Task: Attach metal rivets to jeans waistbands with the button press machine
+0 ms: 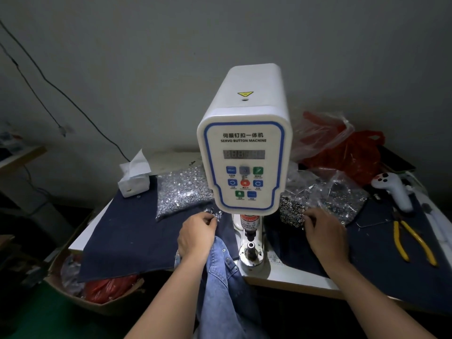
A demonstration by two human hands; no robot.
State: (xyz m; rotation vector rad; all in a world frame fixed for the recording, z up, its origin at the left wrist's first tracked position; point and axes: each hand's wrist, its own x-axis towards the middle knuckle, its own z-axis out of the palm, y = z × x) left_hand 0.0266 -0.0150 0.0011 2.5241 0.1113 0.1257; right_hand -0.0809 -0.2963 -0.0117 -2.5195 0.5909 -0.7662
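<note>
Worktop [281, 272], dark cloth. Rivets [212, 214], twelve o'clock of left hand [195, 237]: light, slippery; pinch singly. Right hand [325, 231]: fingers curled at the eyelets [291, 212], grip unclear.

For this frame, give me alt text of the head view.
A person's left hand and right hand each pick at a pile of small metal rivets either side of a white servo button machine. Blue jeans lie under the left wrist, by the press post.
</note>
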